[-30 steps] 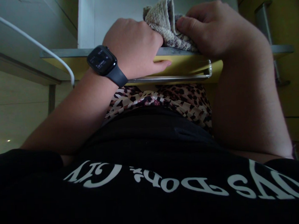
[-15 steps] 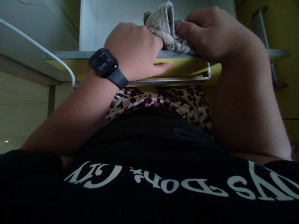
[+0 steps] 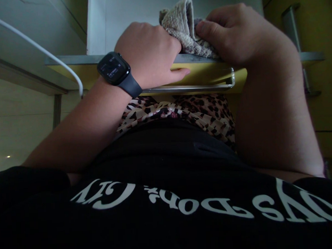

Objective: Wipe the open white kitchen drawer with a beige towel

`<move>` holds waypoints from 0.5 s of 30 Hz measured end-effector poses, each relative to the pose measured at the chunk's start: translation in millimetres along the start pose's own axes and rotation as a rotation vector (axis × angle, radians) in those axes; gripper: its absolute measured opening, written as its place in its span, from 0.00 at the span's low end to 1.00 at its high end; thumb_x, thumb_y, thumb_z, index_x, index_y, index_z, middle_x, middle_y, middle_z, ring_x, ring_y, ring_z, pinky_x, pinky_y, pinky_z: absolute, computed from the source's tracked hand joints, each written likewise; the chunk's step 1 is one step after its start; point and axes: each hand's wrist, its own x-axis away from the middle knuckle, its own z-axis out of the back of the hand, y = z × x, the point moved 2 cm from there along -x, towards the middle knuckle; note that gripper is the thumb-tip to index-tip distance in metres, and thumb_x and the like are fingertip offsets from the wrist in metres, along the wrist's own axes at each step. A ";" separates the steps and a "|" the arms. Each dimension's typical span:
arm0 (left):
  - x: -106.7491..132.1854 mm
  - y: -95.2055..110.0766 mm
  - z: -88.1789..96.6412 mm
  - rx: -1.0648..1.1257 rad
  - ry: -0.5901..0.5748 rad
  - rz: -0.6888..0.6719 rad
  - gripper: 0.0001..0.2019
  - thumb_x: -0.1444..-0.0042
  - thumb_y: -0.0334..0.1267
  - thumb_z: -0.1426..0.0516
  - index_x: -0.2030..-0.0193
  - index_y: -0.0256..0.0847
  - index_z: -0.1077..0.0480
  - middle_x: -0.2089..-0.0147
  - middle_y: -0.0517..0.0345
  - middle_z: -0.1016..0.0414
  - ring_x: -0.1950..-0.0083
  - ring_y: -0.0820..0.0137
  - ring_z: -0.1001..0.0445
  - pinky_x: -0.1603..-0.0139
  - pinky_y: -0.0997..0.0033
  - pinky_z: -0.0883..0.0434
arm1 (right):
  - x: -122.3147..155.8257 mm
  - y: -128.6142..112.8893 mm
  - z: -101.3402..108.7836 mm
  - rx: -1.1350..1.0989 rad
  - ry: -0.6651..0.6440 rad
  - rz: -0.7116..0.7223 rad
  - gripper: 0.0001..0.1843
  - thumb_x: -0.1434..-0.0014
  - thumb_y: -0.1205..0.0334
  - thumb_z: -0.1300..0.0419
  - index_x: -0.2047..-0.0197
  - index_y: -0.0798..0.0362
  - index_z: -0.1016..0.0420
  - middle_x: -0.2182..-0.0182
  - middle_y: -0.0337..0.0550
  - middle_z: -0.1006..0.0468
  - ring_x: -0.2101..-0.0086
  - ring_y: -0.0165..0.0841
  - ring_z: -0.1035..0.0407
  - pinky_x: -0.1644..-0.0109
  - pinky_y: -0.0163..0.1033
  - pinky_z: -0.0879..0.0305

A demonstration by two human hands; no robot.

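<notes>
Head view: my two hands meet over the near rim (image 3: 190,58) of a pulled-out drawer (image 3: 95,28), whose pale inside opens on the far side. A speckled cloth (image 3: 181,30) lies bunched over that rim between the hands, one fold standing upright. My right hand (image 3: 230,37) grips the cloth from the right, thumb pressed against it, its fingertips mostly hidden. My left hand (image 3: 149,55) rests against the rim just left of the cloth, fingers curled over and out of sight, thumb laid along the yellow front panel (image 3: 211,73) above the handle (image 3: 186,88); I cannot tell whether those fingers close on the rim, the cloth or both. A watch (image 3: 112,68) sits on my left wrist, near the rim, and a white cable (image 3: 36,44) hangs to the left. Likely faults, in my judgement: the cloth could slip into the drawer should the right thumb ease, since only part of it seems held; the drawer, if nudged inward by my body, could trap the curled fingers; a sideways sweep of the left arm could snag the cable.
</notes>
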 end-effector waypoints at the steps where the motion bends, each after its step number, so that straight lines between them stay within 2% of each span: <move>1: 0.1 0.1 0.1 0.001 -0.005 0.002 0.37 0.34 0.65 0.51 0.45 0.31 0.19 0.51 0.34 0.18 0.43 0.39 0.19 0.46 0.41 0.24 | 0.0 0.0 -0.1 0.000 -0.004 -0.002 0.23 0.30 0.44 0.48 0.69 0.53 0.36 0.75 0.37 0.41 0.72 0.28 0.48 0.63 0.40 0.55; 8: -0.3 0.4 0.6 0.018 -0.011 0.007 0.38 0.34 0.66 0.51 0.45 0.29 0.20 0.50 0.32 0.18 0.42 0.32 0.20 0.46 0.34 0.25 | 0.6 0.0 -0.4 0.010 0.005 -0.003 0.23 0.30 0.43 0.48 0.69 0.53 0.36 0.75 0.37 0.42 0.72 0.27 0.50 0.63 0.40 0.55; 15: -0.3 -0.9 -0.6 0.021 -0.011 0.011 0.37 0.34 0.65 0.50 0.44 0.30 0.20 0.49 0.34 0.18 0.40 0.37 0.20 0.44 0.38 0.26 | -0.7 0.9 0.4 0.008 -0.001 -0.002 0.23 0.31 0.42 0.49 0.68 0.53 0.34 0.74 0.39 0.39 0.71 0.28 0.48 0.61 0.39 0.52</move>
